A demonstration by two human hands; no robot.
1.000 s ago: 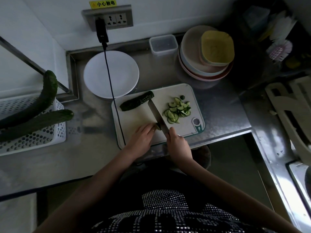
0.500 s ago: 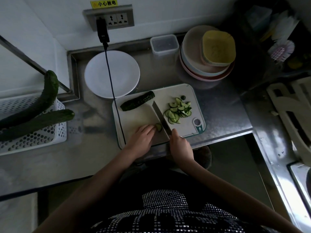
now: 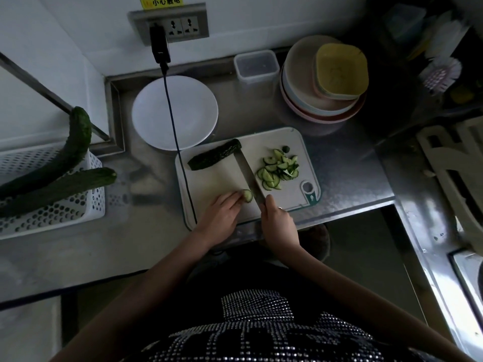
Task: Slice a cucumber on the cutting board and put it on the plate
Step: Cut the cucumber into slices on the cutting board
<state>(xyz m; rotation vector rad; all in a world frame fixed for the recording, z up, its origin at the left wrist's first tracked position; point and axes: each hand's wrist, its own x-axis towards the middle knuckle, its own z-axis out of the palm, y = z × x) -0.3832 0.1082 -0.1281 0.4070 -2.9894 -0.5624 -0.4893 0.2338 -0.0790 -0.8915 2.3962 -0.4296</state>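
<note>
On the white cutting board lies a dark green cucumber half near the far left edge. A heap of cucumber slices sits on the board's right side. My right hand grips the knife by its handle, blade pointing away across the board. My left hand holds a small cucumber end piece down with its fingertips, right beside the blade. The white plate stands behind the board, to the left.
A black cable runs from the wall socket over the plate and the board's left side. A white basket with two long cucumbers is at left. Stacked dishes and a clear container stand behind the board.
The knife has shifted slightly left and back along the board, its blade now beside the small cucumber piece, which shows more clearly at my left fingertips. Both hands stay near the board's front edge.
</note>
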